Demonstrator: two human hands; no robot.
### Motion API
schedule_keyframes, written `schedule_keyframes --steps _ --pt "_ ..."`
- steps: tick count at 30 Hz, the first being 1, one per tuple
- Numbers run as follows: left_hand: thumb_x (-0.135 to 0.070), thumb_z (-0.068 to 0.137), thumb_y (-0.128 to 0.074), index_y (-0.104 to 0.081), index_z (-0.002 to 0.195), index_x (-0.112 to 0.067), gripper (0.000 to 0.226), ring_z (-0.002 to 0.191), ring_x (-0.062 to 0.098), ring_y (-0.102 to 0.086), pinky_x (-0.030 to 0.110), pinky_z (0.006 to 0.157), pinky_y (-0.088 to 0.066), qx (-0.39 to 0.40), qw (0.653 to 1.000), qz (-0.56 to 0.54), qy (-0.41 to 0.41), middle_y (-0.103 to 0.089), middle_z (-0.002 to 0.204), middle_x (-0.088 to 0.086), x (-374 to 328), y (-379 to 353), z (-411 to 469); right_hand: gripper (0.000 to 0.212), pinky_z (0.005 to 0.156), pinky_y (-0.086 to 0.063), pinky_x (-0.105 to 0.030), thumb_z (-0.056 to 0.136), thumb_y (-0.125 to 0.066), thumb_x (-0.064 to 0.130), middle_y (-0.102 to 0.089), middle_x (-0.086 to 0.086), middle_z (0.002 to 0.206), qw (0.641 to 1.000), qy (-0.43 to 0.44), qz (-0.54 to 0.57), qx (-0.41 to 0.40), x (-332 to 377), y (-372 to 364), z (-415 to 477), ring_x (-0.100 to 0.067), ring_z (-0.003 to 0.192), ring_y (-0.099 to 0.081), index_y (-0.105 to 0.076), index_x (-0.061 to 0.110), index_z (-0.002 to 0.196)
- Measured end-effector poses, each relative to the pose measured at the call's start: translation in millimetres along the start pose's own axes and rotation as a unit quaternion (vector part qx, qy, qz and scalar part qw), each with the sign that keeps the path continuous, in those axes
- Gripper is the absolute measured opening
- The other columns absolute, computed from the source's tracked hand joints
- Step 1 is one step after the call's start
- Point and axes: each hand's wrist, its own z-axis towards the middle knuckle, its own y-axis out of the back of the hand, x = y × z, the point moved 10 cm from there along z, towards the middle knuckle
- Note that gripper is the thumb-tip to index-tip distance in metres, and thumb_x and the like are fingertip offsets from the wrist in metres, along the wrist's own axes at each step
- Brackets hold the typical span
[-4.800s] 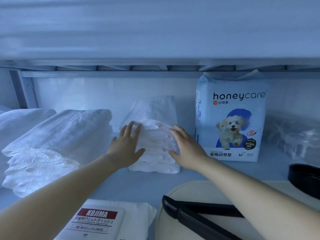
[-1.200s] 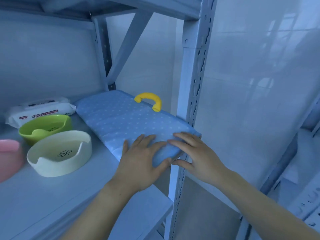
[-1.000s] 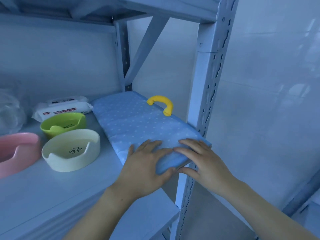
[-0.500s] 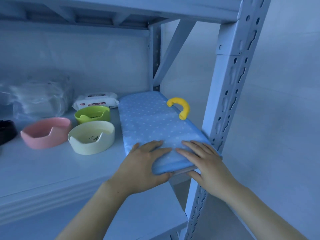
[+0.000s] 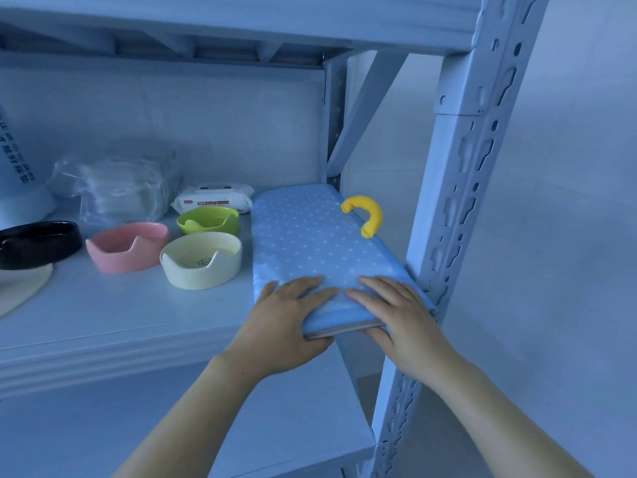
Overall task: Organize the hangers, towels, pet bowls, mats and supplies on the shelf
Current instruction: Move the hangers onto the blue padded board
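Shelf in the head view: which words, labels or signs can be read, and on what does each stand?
Wipes pack: red tag and a printed line, too small to read.
White package at the left edge: dark characters, cut off and blurred, unreadable.
Cream bowl: no words, only a paw-print sign inside.

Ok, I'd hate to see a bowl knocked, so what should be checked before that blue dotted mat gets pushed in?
1. Grip: left hand and right hand both hold the blue polka-dot mat at its near end: ok.
2. Mat fully on the shelf: not ok, its near end overhangs the front edge.
3. Clearance from the cream paw-print bowl: ok, apart.
4. The yellow handle clear of the front post: ok, a gap shows.
5. Room behind the mat's far end: cannot tell.
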Motion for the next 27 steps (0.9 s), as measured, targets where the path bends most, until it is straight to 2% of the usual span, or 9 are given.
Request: schedule_keyframes --steps 4,10,13,15,19,21,22,24,27 --pt "-0.067 0.065 -0.038 -0.036 0.138 -0.042 0.077 0.137 0.007 -0.030 0.035 0.108 -0.020 0.011 1.000 0.002 -0.003 -0.034 0.148 -0.012 3 0 4 0.044 0.099 -0.039 -0.040 0.083 -0.051 0.033 -0.055 -0.005 0.130 1.000 -0.009 -0.002 -0.002 2 2 3 -0.026 0.115 -0.051 -0.047 0.029 0.126" --pt "-0.070 0.063 -0.034 -0.031 0.141 -0.042 0.082 0.139 0.005 -0.023 0.027 0.106 -0.012 0.030 0.999 0.009 -0.009 -0.027 0.151 -0.013 2 1 3 0.057 0.099 -0.042 -0.043 0.076 -0.073 0.025 -0.054 -0.004 0.130 0.999 -0.022 -0.023 0.006 1 -1 2 -0.027 0.116 -0.052 -0.050 0.028 0.127" --pt "-0.069 0.063 -0.035 -0.032 0.140 -0.041 0.083 0.138 0.004 -0.022 0.027 0.106 -0.012 0.027 0.999 0.008 -0.016 -0.027 0.151 -0.013 0 3 2 0.058 0.100 -0.040 -0.041 0.075 -0.074 0.028 -0.053 -0.003 0.131 0.999 -0.037 -0.029 0.018 0 1 2 -0.026 0.118 -0.051 -0.051 0.028 0.128" --pt "-0.067 0.064 -0.039 -0.039 0.137 -0.040 0.078 0.135 0.002 -0.026 0.019 0.103 -0.011 0.012 1.000 -0.010 -0.017 -0.033 0.148 -0.012 -1 8 -1 0.059 0.102 -0.037 -0.040 0.075 -0.073 0.029 -0.051 -0.002 0.133 0.998 -0.039 -0.032 0.038 1 0 2 -0.025 0.121 -0.049 -0.050 0.029 0.130" --pt "-0.053 0.071 -0.057 -0.055 0.124 -0.038 0.055 0.121 0.000 -0.040 0.008 0.099 -0.022 -0.029 0.996 -0.085 0.010 -0.046 0.134 -0.014 2 21 -14 0.060 0.110 -0.021 -0.030 0.076 -0.056 0.042 -0.040 0.005 0.143 0.996 -0.047 -0.002 0.072 7 10 5 -0.017 0.133 -0.034 -0.046 0.033 0.135" --pt "-0.043 0.074 -0.063 -0.059 0.119 -0.035 0.046 0.114 -0.002 -0.046 0.003 0.095 -0.028 -0.048 0.992 -0.112 0.022 -0.051 0.126 -0.015 4 29 -24 0.060 0.110 -0.016 -0.024 0.077 -0.057 0.045 -0.038 0.009 0.143 0.996 -0.029 0.025 0.079 22 17 11 -0.011 0.135 -0.030 -0.045 0.032 0.135" --pt "-0.039 0.075 -0.063 -0.061 0.117 -0.033 0.042 0.111 -0.003 -0.047 0.005 0.094 -0.032 -0.057 0.991 -0.121 0.025 -0.053 0.122 -0.016 5 34 -30 0.059 0.109 -0.015 -0.020 0.079 -0.061 0.043 -0.038 0.010 0.142 0.996 -0.018 0.040 0.082 32 18 15 -0.007 0.133 -0.030 -0.045 0.032 0.135" --pt "-0.039 0.078 -0.060 -0.061 0.116 -0.032 0.038 0.108 -0.005 -0.049 0.011 0.092 -0.038 -0.070 0.989 -0.125 0.036 -0.055 0.116 -0.019 10 45 -44 0.057 0.104 -0.017 -0.015 0.081 -0.064 0.037 -0.039 0.012 0.140 0.994 -0.001 0.071 0.083 54 19 21 -0.002 0.129 -0.030 -0.046 0.030 0.135" --pt "-0.044 0.080 -0.055 -0.060 0.115 -0.036 0.037 0.110 -0.007 -0.048 0.012 0.092 -0.040 -0.088 0.987 -0.111 0.076 -0.053 0.115 -0.024 26 66 -70 0.052 0.100 -0.025 -0.013 0.083 -0.063 0.035 -0.041 0.016 0.137 0.990 0.011 0.112 0.080 86 13 32 -0.002 0.127 -0.034 -0.047 0.032 0.133"
